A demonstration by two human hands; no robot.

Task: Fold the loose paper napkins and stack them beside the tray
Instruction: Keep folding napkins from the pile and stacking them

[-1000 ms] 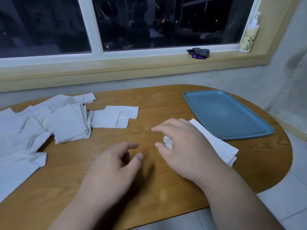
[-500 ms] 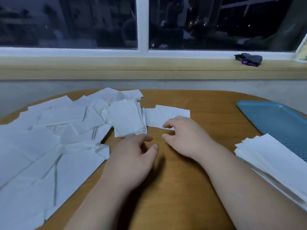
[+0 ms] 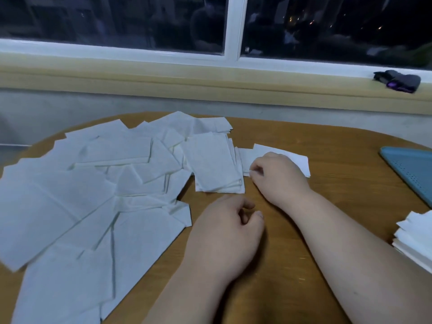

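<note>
So the right-hand grip [image 3: 278,176] is pinching the edge of a small napkin [image 3: 297,160] on the wooden worktop [image 3: 339,206], right beside the messy loose napkins [image 3: 93,195]. The left-hand grip [image 3: 224,232] rests loosely curled, holding nothing. Blue tray [image 3: 411,169] and folded stack [image 3: 416,239] sit far right.

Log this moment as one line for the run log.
step: picking next napkin | right hand: pinches loose napkin | left hand: idle, empty | folded stack: beside tray
</note>
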